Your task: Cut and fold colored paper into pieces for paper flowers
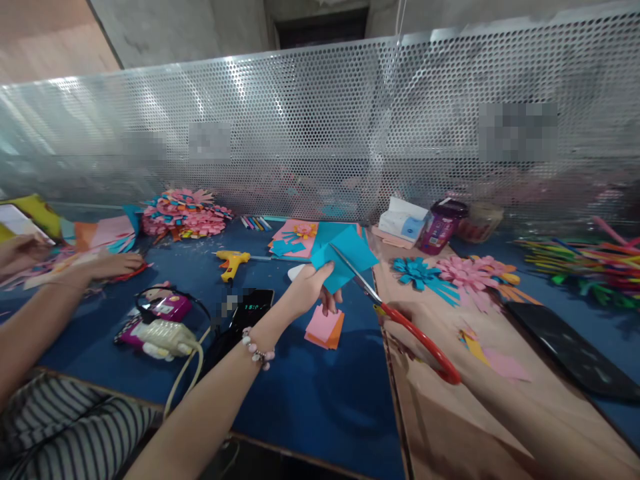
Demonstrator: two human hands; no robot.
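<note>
My left hand [316, 288] pinches the lower left edge of a blue paper sheet [350, 257], tilted above the table. Red-handled scissors [407, 323] are in my right hand [425, 327], their blades pointing up and left across the face of the paper. Whether the blades are parted is hard to make out. Below my left fingers lies a small stack of pink and orange paper pieces [325, 327]. Behind the held sheet are more pink and blue papers [300, 245], with an orange paper flower on top.
A yellow glue gun [233, 263], a phone [256, 308] and a power strip [167, 333] lie left. At right are paper flowers [467, 273], a purple cup [441, 227] and a black phone [570, 347]. Another person's hand [115, 265] works at far left. A perforated metal panel [310, 107] stands behind.
</note>
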